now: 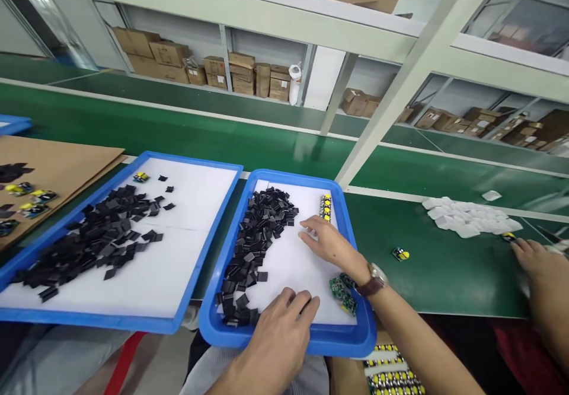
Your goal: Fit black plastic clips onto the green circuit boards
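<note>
Dozens of small black pieces (262,229) lie along the left side of a blue tray (342,341), with green boards (342,293) and a yellow-topped row (326,208) opposite. The right hand (331,244) hangs with thumb and fingers parted, apparently empty; the left hand (284,327) curls loosely, its grip hidden. Picking out parts seems the step; lifting 1 calls for a light pinch. Print on the distant boxes (169,54) is too small to read.

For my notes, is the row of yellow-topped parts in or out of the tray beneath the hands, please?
In: the row lies on the white liner, within the tray's blue rim.
</note>
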`<state>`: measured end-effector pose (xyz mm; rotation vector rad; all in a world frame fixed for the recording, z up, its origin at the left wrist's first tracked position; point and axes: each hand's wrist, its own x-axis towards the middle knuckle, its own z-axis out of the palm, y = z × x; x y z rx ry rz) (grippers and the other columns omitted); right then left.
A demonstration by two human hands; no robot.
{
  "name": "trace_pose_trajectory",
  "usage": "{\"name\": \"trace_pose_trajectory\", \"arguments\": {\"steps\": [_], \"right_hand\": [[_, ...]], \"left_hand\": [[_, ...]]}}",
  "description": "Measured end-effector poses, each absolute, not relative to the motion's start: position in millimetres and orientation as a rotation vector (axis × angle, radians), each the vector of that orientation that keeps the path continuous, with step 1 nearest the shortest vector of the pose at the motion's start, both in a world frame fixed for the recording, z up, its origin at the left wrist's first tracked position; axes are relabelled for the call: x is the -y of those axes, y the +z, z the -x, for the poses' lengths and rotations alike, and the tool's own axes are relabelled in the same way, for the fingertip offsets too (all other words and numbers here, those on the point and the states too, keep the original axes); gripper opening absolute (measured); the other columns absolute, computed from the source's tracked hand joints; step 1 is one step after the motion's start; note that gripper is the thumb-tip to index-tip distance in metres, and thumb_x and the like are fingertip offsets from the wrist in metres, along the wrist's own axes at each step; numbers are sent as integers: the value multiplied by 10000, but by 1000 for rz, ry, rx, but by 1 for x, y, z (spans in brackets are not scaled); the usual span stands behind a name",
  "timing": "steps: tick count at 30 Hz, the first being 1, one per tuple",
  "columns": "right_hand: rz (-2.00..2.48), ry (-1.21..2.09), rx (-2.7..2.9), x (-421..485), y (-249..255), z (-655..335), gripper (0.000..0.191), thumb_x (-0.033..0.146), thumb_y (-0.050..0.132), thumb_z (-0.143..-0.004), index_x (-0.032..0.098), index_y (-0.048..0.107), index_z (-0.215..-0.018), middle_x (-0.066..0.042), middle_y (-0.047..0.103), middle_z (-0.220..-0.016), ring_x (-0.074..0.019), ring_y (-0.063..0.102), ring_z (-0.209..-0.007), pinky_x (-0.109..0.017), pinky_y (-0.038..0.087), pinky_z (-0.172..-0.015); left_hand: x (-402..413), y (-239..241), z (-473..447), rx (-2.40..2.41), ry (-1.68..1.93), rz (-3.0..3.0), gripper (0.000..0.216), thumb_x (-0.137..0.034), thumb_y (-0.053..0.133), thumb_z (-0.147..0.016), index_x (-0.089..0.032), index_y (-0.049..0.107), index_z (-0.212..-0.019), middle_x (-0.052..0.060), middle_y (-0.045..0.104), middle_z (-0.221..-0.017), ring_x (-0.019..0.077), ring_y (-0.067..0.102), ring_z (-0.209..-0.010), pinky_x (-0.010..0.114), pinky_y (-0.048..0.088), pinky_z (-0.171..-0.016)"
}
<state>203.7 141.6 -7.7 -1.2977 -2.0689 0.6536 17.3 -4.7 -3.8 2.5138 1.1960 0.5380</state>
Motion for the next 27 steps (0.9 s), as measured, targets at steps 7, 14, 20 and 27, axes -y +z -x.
{"name": "trace_pose_trajectory", "arguments": {"steps": [7,14,20,27], "right_hand": [[1398,641,1984,-170,-20,-170,244,363,663,-1028,165,691,-1168,-65,716,-1172,-219,716,-994,-410,618,-869],[1379,796,1768,-131,2,-188,221,359,702,-938,151,722,-869,-72,777,-812,-211,753,-731,-346,624,-705],[1119,851,1531,-36,25,-199,126,207,710,-956,251,810,-1018,-68,764,-948,-199,728,-885,-314,615,-772],[1148,950,1361,16,-2,-187,211,166,718,-962,308,804,-1092,-47,754,-979,-186,719,-927,-277,617,-799]], "left_hand": [[7,-21,-6,-1134,849,-2267,567,-49,525,-943,-259,531,-1470,96,710,-1271,286,697,-1104,453,647,-942],[2,-17,10,-957,1104,-1372,337,-274,538,-1049,-273,616,-1377,130,679,-1379,268,743,-1131,409,653,-962],[-6,-14,11,-987,1152,-1161,309,-293,684,-971,-242,718,-1273,119,653,-1328,232,714,-1057,355,623,-925],[-1,-19,1,-1134,1136,-1509,437,-142,742,-880,-313,682,-1279,22,680,-1125,162,637,-907,302,558,-889]]}}
